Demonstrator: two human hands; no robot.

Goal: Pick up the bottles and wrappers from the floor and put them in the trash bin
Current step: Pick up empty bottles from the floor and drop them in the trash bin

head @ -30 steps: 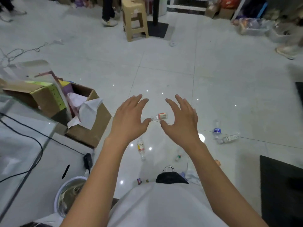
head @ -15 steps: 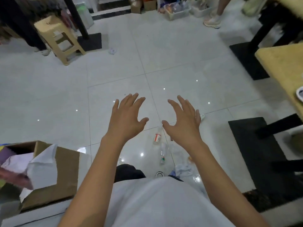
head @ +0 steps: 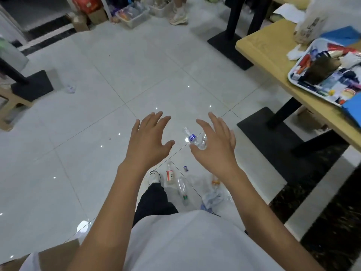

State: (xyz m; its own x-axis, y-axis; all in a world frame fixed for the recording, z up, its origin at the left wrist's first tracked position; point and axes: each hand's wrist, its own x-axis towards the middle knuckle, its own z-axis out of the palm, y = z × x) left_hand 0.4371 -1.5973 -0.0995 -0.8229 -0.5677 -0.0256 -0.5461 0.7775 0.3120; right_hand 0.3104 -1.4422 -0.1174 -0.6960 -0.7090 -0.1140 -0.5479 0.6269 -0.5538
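Observation:
Both my hands are held out in front of me above the tiled floor, fingers spread and holding nothing: my left hand (head: 149, 138) and my right hand (head: 214, 145). A clear bottle with a blue label (head: 192, 138) lies on the floor, showing between them, partly behind my right fingers. Nearer my feet lie a red-labelled bottle (head: 169, 174), a clear bottle with a green cap (head: 182, 188), an orange-labelled bottle (head: 214, 180), a small purple wrapper (head: 186, 168) and a crumpled plastic wrapper (head: 212, 198). No trash bin is in view.
A wooden table (head: 269, 55) with a cluttered tray (head: 330, 73) stands at right on black bases (head: 273, 137). A crumpled wrapper (head: 70, 88) lies far left by another black base (head: 32, 86). A cardboard box corner (head: 58, 253) sits at bottom left. A person's feet are at the top.
My view has swung to the right: the cardboard box and stool slid out to the left, and the table with the tray came in. My hands stay spread and empty.

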